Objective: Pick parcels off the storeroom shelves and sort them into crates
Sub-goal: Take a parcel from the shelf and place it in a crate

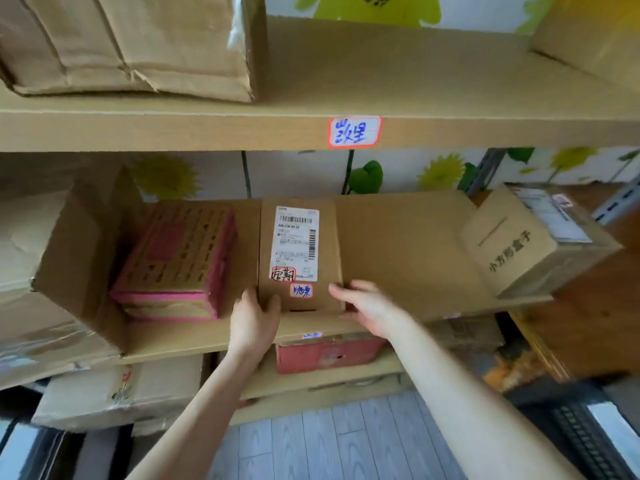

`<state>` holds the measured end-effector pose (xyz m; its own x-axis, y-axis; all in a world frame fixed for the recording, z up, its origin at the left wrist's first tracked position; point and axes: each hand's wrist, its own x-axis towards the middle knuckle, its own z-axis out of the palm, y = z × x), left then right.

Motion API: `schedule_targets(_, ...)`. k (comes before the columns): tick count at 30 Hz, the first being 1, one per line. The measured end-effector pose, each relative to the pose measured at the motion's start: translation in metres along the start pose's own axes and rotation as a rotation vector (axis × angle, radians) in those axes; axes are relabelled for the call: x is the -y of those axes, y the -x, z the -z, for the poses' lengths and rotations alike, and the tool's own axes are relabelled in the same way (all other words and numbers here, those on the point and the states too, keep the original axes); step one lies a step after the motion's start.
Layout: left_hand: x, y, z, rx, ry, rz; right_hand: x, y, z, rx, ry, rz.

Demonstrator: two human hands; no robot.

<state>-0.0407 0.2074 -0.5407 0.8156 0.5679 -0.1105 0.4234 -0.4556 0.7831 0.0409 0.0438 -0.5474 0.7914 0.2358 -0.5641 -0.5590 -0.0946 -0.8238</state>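
A brown cardboard parcel with a white shipping label and two small handwritten stickers lies on the middle shelf. My left hand grips its near left corner, thumb on top. My right hand holds the near right corner, fingers curled over the top edge. Both hands are on the parcel, which rests on the shelf board.
A pink-edged patterned box lies left of the parcel, beside a large tilted carton. A small printed carton stands at the right. The upper shelf carries a big box. Red box and cartons sit below.
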Motion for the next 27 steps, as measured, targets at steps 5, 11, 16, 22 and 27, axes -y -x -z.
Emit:
schedule_targets(5,-0.030,0.044,-0.045,0.208,0.123,-0.160,-0.038,0.074,0.058,-0.216,-0.200,0.052)
schedule_targets(11,-0.059,0.146,-0.132,0.611,0.063,-0.294,-0.130,0.185,0.147,-0.528,-0.478,0.069)
schedule_targets(16,-0.077,0.258,-0.213,0.949,-0.004,-0.446,-0.216,0.271,0.231,-0.780,-0.623,0.002)
schedule_targets(22,-0.087,0.401,-0.337,1.388,0.052,-0.147,-0.318,0.358,0.351,-1.008,-0.706,-0.086)
schedule_targets(27,-0.075,0.501,-0.440,1.389,-0.033,0.013,-0.395,0.393,0.447,-1.064,-0.733,-0.186)
